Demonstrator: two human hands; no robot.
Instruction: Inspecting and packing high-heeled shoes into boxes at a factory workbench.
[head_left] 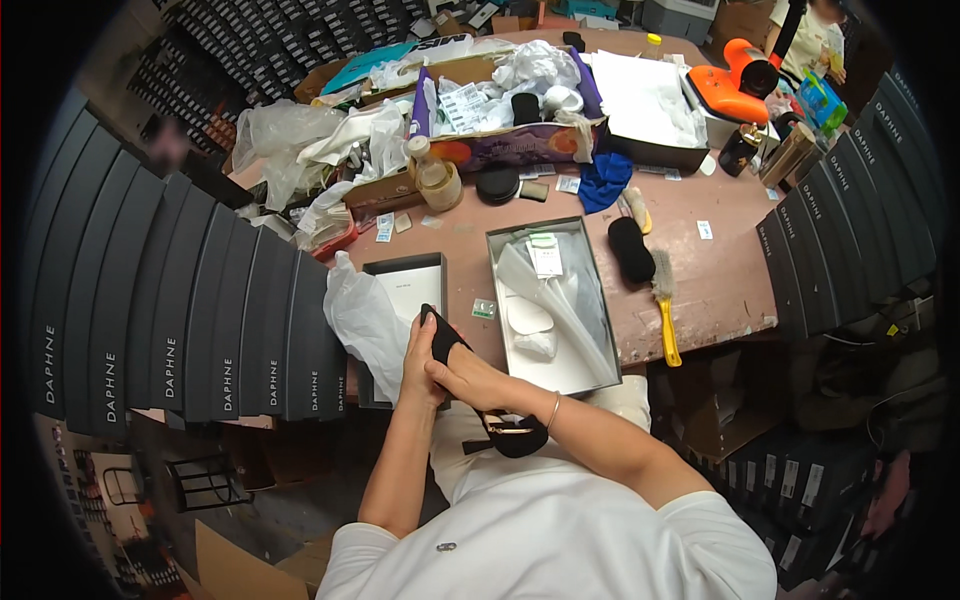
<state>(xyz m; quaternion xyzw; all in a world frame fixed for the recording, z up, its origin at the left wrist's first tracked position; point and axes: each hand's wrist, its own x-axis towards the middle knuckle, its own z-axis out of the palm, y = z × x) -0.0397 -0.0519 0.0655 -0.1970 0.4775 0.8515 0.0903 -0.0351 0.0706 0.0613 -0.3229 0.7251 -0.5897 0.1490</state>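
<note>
Pinkish counter (715, 290) stretches away beyond my lap, where my left hand (418, 362) curls around the far end of a black shoe (445, 340) and my right hand (472, 380) is closed across its middle, the buckled end tilted toward me. Just past them lie an open dark box (410, 275) with white paper (362, 310) spilling over its left side, a second open box (565, 377) holding tissue (580, 290), and, rightward, a yellow-handled brush (669, 335) touching a black pad (630, 250). Farther back sits a purple carton (500, 150) heaped with crumpled plastic (535, 65).
</note>
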